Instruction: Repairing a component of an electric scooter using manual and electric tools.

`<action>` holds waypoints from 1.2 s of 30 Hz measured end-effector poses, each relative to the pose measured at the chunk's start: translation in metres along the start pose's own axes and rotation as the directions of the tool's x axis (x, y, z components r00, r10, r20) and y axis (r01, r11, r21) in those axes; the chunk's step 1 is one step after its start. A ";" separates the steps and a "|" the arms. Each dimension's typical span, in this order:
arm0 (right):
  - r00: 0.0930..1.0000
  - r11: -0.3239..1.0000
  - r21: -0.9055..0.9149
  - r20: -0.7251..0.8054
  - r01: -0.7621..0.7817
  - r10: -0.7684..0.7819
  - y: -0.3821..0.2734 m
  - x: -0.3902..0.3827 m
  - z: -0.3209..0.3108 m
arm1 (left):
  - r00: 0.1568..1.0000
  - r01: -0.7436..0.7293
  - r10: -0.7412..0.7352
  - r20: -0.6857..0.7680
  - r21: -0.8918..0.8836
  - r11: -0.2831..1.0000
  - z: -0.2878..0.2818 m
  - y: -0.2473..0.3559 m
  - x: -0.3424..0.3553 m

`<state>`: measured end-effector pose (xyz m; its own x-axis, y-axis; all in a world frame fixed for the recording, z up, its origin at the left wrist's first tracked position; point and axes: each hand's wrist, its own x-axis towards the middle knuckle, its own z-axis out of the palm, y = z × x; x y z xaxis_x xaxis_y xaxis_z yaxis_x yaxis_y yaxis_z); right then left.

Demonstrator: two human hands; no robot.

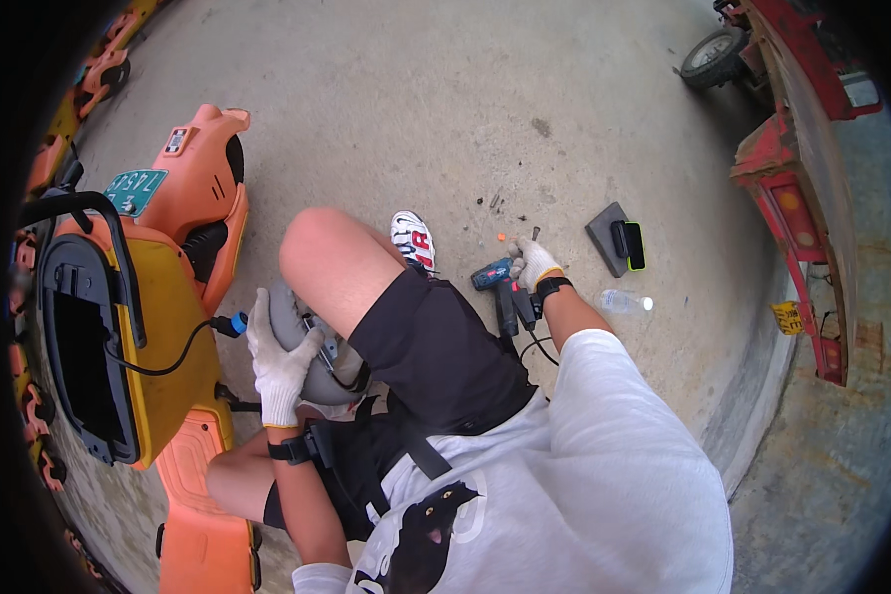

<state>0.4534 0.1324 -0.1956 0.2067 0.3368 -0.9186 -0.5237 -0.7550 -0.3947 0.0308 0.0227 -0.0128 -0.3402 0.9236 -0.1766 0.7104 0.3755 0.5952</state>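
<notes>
Fingers of the left hand (279, 363) clamp a grey round part (302, 342); right hand (533, 263) fingers curl beside the drill (500, 287).

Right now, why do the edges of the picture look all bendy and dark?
In the head view, the fisheye lens curves straight things near the rim, like the red vehicle on the right, and leaves black corners. Light is soft daylight with only faint shadows on the concrete floor. The left hand on the grey round part and the right hand by the drill look sharp.
</notes>
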 end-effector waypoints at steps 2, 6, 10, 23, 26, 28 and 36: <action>1.000 1.000 0.013 -0.008 -0.015 0.016 0.031 0.007 -0.010 | 0.999 0.025 -0.025 0.030 0.002 1.000 -0.002 0.000 -0.001; 0.998 0.992 0.115 -0.016 -0.054 0.056 0.043 0.007 0.005 | 0.999 0.028 -0.029 0.037 0.007 1.000 -0.003 -0.001 -0.002; 0.994 0.985 0.167 -0.093 -0.037 0.053 0.038 0.018 0.015 | 0.999 0.032 -0.032 0.034 0.001 0.999 -0.004 0.001 -0.002; 0.995 0.991 0.131 -0.101 0.016 -0.003 0.038 0.033 0.013 | 0.999 0.031 -0.030 0.033 -0.021 0.999 -0.003 -0.002 -0.004; 0.992 0.992 0.120 -0.128 0.035 -0.020 0.038 0.038 0.013 | 0.999 0.026 -0.025 0.032 -0.026 0.999 -0.003 -0.005 -0.003; 0.990 0.996 0.084 -0.137 0.020 -0.009 0.034 0.042 0.008 | 0.999 0.015 -0.014 0.032 -0.031 0.999 -0.001 -0.003 -0.001; 0.992 0.991 0.127 -0.125 0.042 -0.026 0.045 0.028 0.019 | 0.999 -0.024 0.025 -0.046 0.025 0.999 -0.002 -0.012 -0.007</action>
<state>0.4204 0.1183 -0.2382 0.3222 0.2832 -0.9033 -0.6149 -0.6629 -0.4272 0.0236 0.0116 -0.0172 -0.3500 0.9283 -0.1257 0.7334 0.3550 0.5797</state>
